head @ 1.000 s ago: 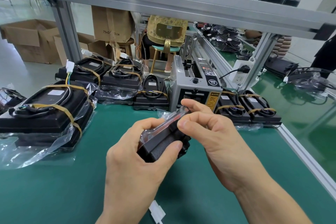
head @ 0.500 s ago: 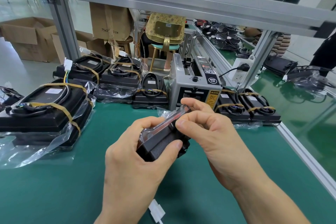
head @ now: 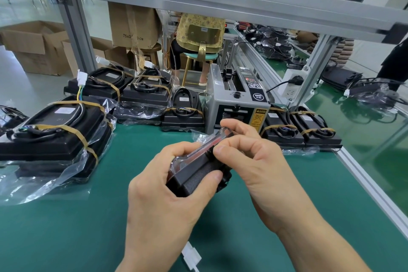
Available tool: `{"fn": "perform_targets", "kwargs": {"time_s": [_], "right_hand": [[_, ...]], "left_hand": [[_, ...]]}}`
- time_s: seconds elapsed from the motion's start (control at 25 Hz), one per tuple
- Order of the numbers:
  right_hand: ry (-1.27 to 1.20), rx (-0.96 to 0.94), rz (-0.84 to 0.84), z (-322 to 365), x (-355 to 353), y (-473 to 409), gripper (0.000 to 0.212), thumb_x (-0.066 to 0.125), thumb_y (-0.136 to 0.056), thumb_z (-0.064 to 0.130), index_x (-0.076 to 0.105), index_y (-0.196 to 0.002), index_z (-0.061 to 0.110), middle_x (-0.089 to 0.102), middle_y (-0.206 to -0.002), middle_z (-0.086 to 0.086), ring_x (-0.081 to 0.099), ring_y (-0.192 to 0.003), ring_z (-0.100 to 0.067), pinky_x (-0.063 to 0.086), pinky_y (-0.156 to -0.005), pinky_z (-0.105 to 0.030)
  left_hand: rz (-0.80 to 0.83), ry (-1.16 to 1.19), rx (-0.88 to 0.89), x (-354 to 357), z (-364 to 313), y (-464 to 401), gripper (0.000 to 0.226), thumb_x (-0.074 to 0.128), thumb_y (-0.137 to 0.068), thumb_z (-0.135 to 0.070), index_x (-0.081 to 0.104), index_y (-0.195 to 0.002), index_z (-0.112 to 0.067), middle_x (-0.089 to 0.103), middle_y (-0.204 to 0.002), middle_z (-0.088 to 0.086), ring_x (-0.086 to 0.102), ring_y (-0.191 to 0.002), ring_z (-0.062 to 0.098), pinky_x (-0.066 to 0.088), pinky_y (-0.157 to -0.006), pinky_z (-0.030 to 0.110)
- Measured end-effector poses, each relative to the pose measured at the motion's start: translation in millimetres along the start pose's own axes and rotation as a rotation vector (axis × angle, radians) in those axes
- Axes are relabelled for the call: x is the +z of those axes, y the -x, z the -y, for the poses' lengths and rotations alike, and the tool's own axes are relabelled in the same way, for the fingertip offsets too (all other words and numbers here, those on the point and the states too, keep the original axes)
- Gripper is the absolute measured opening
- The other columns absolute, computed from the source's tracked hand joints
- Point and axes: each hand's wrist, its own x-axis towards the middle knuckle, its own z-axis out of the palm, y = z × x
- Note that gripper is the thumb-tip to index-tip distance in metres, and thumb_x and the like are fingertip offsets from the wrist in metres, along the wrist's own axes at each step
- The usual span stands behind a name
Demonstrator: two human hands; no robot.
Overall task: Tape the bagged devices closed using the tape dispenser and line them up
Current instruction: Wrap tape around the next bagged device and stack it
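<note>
Left hand (head: pixel 161 187) grips a bagged black device (head: pixel 198 172) from below, thumb curled over its near textured end, holding it tilted above the green tabletop (head: pixel 66 227), while the right hand (head: pixel 254 161) pinches the clear bag at the device's upper far edge between thumb and fingertips. Just behind the hands stands the grey tape dispenser (head: pixel 237 104), with two taped bagged devices (head: pixel 302 128) side by side at its right and more taped bagged devices (head: pixel 55 130) lying to its left. A white connector (head: pixel 191 257) lies on the tabletop near the wrists.
</note>
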Motion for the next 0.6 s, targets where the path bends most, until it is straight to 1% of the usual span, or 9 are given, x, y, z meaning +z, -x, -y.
{"fn": "perform_targets", "kwargs": {"time_s": [0.12, 0.2, 0.32, 0.36, 0.4, 0.44, 0.48, 0.52, 0.6], "right_hand": [[-0.015, 0.014, 0.014, -0.2, -0.8, -0.5, 0.021, 0.069, -0.078, 0.007, 0.070, -0.058, 0.015, 0.055, -0.128, 0.011, 0.051, -0.108, 0.017, 0.039, -0.099, -0.026], [0.009, 0.004, 0.003, -1.1, -1.9, -0.8, 0.022, 0.069, -0.078, 0.007, 0.070, -0.058, 0.016, 0.056, -0.126, 0.012, 0.051, -0.108, 0.017, 0.039, -0.099, -0.026], [0.056, -0.035, -0.033, -4.7, -0.5, -0.8, 0.023, 0.070, -0.077, 0.005, 0.068, -0.058, 0.019, 0.057, -0.119, 0.016, 0.054, -0.105, 0.014, 0.041, -0.090, -0.021], [0.055, -0.049, -0.049, -7.3, -0.5, -1.0, 0.020, 0.072, -0.075, 0.004, 0.068, -0.062, 0.020, 0.060, -0.115, 0.016, 0.057, -0.102, 0.010, 0.042, -0.085, -0.019], [0.029, -0.058, -0.064, -8.5, -0.2, -0.8, 0.017, 0.073, -0.071, 0.005, 0.067, -0.072, 0.021, 0.063, -0.109, 0.015, 0.060, -0.097, 0.006, 0.045, -0.081, -0.018], [0.000, -0.062, -0.077, -10.1, -0.4, -0.9, 0.024, 0.070, -0.066, 0.006, 0.065, -0.084, 0.022, 0.066, -0.104, 0.013, 0.061, -0.093, 0.002, 0.047, -0.077, -0.017], [-0.043, -0.063, -0.085, -10.9, -0.2, -1.2, 0.036, 0.065, -0.062, 0.007, 0.062, -0.094, 0.023, 0.067, -0.101, 0.010, 0.062, -0.091, -0.001, 0.049, -0.075, -0.017], [-0.092, -0.060, -0.088, -11.5, 0.4, -1.3, 0.044, 0.062, -0.060, 0.007, 0.059, -0.100, 0.025, 0.067, -0.102, 0.009, 0.062, -0.092, -0.003, 0.049, -0.075, -0.016], [-0.155, -0.050, -0.086, -11.6, 3.3, -1.1, 0.048, 0.067, -0.063, 0.007, 0.057, -0.105, 0.028, 0.065, -0.107, 0.011, 0.060, -0.099, -0.001, 0.048, -0.081, -0.015]], "left_hand": [[0.002, -0.004, -0.002, 0.2, -0.1, 0.1, 0.041, 0.071, -0.055, -0.051, 0.064, -0.095, -0.043, 0.069, -0.086, -0.021, 0.066, -0.073, 0.003, 0.056, -0.066, 0.021], [0.007, -0.004, -0.010, 0.4, -0.7, 0.1, 0.042, 0.071, -0.054, -0.051, 0.064, -0.095, -0.043, 0.069, -0.086, -0.020, 0.066, -0.073, 0.003, 0.058, -0.065, 0.026], [0.015, 0.000, -0.012, 0.9, -1.6, 0.7, 0.042, 0.072, -0.054, -0.050, 0.065, -0.095, -0.041, 0.070, -0.087, -0.018, 0.067, -0.073, 0.005, 0.058, -0.069, 0.030], [0.015, 0.008, -0.016, 1.2, -2.2, 0.7, 0.042, 0.072, -0.054, -0.050, 0.065, -0.094, -0.040, 0.070, -0.087, -0.017, 0.067, -0.073, 0.006, 0.059, -0.070, 0.031], [0.014, 0.014, -0.018, 1.6, -2.7, 0.6, 0.042, 0.072, -0.054, -0.050, 0.065, -0.094, -0.040, 0.070, -0.086, -0.017, 0.067, -0.073, 0.005, 0.059, -0.069, 0.030], [0.011, 0.013, -0.016, 1.8, -3.1, 0.7, 0.042, 0.072, -0.053, -0.050, 0.066, -0.094, -0.040, 0.070, -0.086, -0.017, 0.067, -0.072, 0.005, 0.059, -0.067, 0.029], [0.008, 0.012, -0.017, 1.7, -3.0, 0.7, 0.042, 0.073, -0.053, -0.050, 0.066, -0.094, -0.039, 0.070, -0.085, -0.017, 0.067, -0.071, 0.005, 0.059, -0.066, 0.028], [0.006, 0.018, -0.023, 1.5, -3.0, 0.7, 0.042, 0.073, -0.053, -0.049, 0.066, -0.093, -0.038, 0.070, -0.085, -0.017, 0.067, -0.071, 0.006, 0.059, -0.067, 0.030], [0.004, 0.039, -0.038, 1.2, -2.5, 1.0, 0.042, 0.074, -0.053, -0.047, 0.067, -0.093, -0.037, 0.070, -0.085, -0.015, 0.068, -0.071, 0.008, 0.059, -0.071, 0.037]]}}
